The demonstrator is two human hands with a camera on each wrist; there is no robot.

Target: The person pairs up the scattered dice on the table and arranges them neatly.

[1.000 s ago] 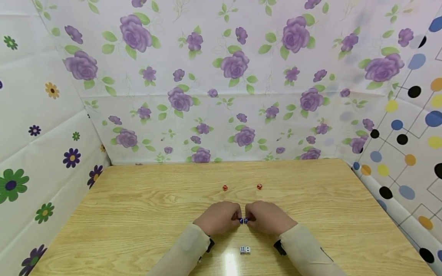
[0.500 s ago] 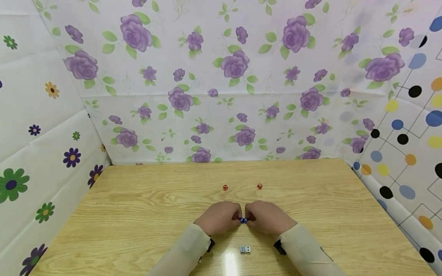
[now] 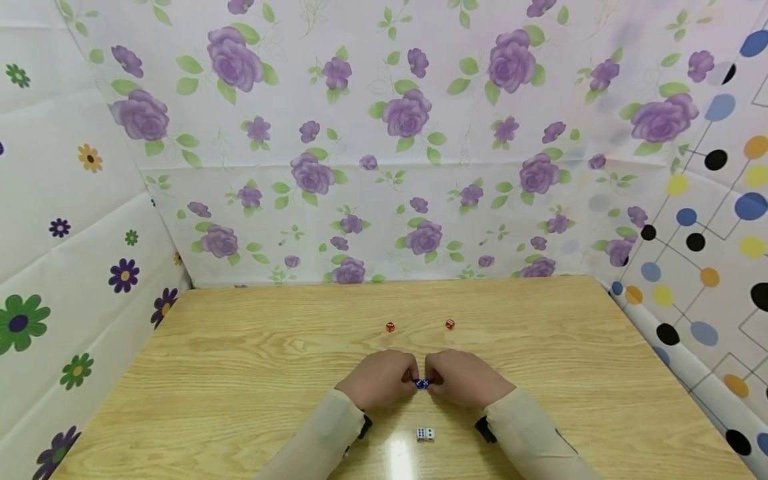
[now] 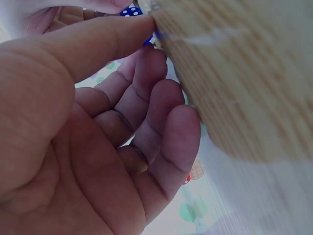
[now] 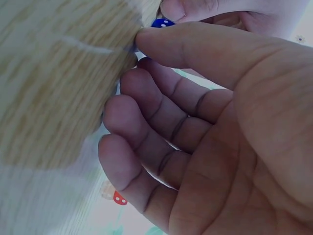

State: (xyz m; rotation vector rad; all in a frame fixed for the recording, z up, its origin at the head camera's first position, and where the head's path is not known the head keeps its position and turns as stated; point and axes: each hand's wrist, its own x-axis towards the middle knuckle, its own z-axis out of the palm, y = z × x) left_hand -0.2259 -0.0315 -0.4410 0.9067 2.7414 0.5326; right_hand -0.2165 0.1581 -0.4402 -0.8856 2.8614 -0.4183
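Observation:
My left hand (image 3: 382, 379) pinches a blue die (image 3: 419, 384) between thumb and fingers on the wooden table. Facing it, my right hand (image 3: 465, 377) pinches a second blue die (image 3: 425, 384). The two blue dice stand side by side and seem to touch. In the left wrist view the left thumb and fingers hide most of the left die, while white dots show on the other blue die (image 4: 131, 11). The remaining fingers of both hands are curled close to the tabletop. Nearer the front, two white dice (image 3: 421, 435) sit together between the forearms.
Beyond the hands lie two red dice, a left one (image 3: 391, 327) and a right one (image 3: 450, 324), set well apart. The wooden table (image 3: 240, 373) ends at a flowered cloth (image 3: 360, 133) at the back, with patterned cloths on both sides.
A narrow gap between the blue dice has closed as the hands brought them together. The red and white dice have stayed in place.

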